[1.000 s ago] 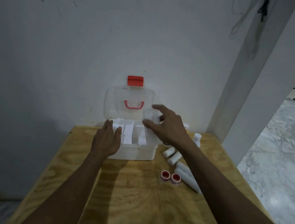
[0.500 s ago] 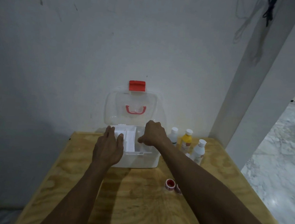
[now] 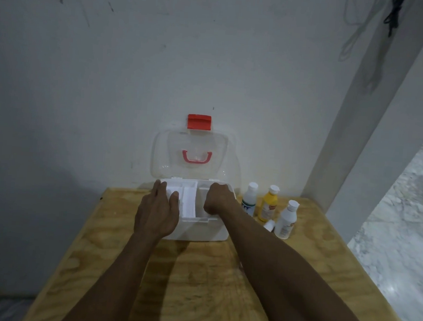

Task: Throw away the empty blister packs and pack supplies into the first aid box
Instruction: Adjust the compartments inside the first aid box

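First aid box [image 3: 199, 231] sat open at the back of the wooden table [image 3: 195, 285], clear lid [image 3: 193, 156] tilted up against the wall. Left hand [image 3: 157, 213] lay flat and unclenched on the box's left front edge, fingers over the tray [image 3: 188, 201], grasping nothing. Right hand [image 3: 218, 199] was curled down inside the right compartment; couldn't tell if it held anything. Three bottles [image 3: 268, 206] stood just right of the box.
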A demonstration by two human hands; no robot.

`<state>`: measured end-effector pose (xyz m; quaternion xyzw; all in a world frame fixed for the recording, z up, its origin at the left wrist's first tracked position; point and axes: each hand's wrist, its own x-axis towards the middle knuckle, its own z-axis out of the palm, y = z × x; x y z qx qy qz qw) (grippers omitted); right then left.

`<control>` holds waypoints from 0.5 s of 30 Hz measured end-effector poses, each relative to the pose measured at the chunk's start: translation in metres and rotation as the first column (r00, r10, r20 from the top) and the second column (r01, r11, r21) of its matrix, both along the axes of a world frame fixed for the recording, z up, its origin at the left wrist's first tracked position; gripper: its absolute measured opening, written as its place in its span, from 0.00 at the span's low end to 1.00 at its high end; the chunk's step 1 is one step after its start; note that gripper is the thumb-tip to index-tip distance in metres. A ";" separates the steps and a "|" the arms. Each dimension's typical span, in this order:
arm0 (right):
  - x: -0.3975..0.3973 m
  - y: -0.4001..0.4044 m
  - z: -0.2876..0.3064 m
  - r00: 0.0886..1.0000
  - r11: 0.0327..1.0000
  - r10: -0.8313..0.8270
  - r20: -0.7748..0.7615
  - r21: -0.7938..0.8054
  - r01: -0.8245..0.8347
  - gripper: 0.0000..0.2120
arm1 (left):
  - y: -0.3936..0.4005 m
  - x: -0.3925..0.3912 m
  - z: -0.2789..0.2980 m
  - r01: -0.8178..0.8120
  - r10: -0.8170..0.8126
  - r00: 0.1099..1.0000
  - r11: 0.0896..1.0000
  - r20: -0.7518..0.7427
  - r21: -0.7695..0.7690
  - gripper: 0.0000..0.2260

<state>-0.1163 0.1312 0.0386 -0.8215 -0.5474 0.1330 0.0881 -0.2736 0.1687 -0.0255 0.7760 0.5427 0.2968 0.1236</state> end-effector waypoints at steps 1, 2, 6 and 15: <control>0.001 0.000 0.003 1.000 1.000 -0.003 -0.013 -0.018 0.002 0.13 | 0.000 0.000 0.000 0.000 0.000 1.000 1.000 0.001 -0.002 0.25; 0.003 0.001 0.006 0.999 1.000 -0.012 -0.041 -0.029 0.011 0.12 | -0.001 0.000 0.001 -0.001 0.001 1.000 1.000 0.004 -0.007 0.25; 0.006 -0.003 0.022 0.972 0.999 -0.045 -0.230 -0.036 0.038 0.17 | -0.003 0.001 0.004 -0.004 0.004 1.000 1.000 0.011 -0.013 0.24; 0.001 -0.001 0.016 0.807 0.982 -0.184 -0.561 -0.064 0.179 0.35 | -0.008 0.001 0.010 0.008 -0.008 1.000 1.000 0.003 -0.012 0.23</control>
